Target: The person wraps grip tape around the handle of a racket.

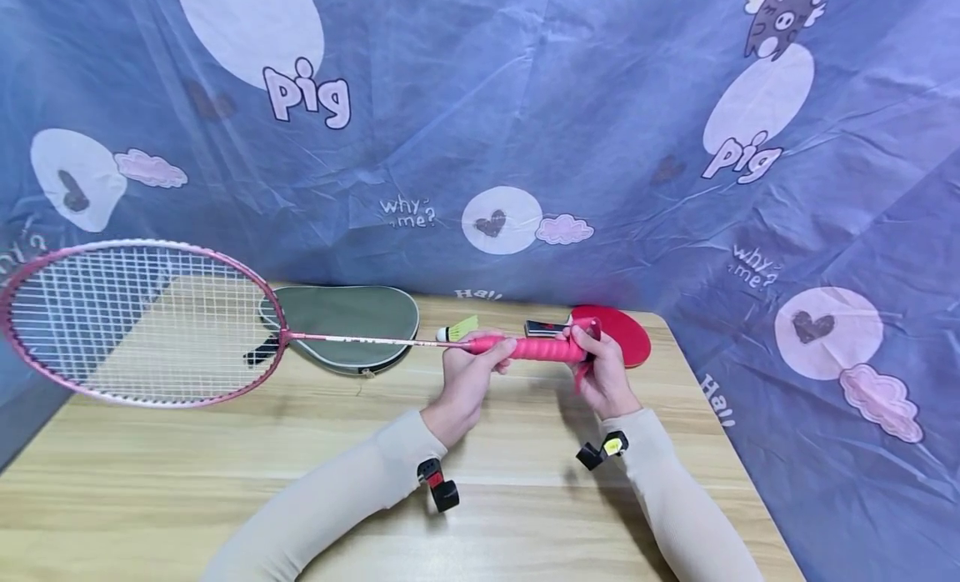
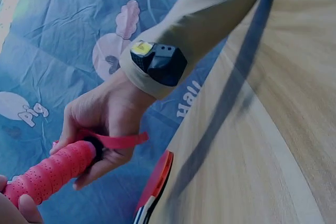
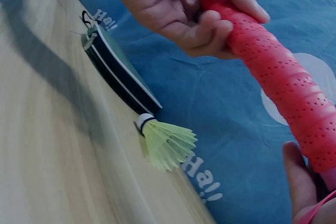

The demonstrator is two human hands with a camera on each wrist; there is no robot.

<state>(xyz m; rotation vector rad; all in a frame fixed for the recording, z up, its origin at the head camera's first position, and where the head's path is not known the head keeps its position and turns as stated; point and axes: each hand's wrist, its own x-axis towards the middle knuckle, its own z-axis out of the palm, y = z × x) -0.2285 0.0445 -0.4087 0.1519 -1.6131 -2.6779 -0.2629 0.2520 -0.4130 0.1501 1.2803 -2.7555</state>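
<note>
A pink badminton racket [image 1: 375, 341] is held level above the table, its strung head out to the left. My left hand [image 1: 465, 386] grips it where the shaft meets the handle, thumb lying along the top. The handle is wrapped in perforated pink grip tape [image 3: 283, 72]. At the butt end, my right hand [image 1: 603, 373] has its thumb and fingers around the handle. A loose strip of the tape [image 2: 123, 141] passes across that hand, and a dark patch of the butt shows beside it in the left wrist view.
Along the back of the wooden table [image 1: 510, 515] lie a grey-green racket case [image 1: 352, 311], a yellow shuttlecock [image 1: 461, 328] and a red table tennis bat [image 1: 626, 336] with a dark handle. Blue printed cloth [image 1: 420, 148] hangs behind and at the right.
</note>
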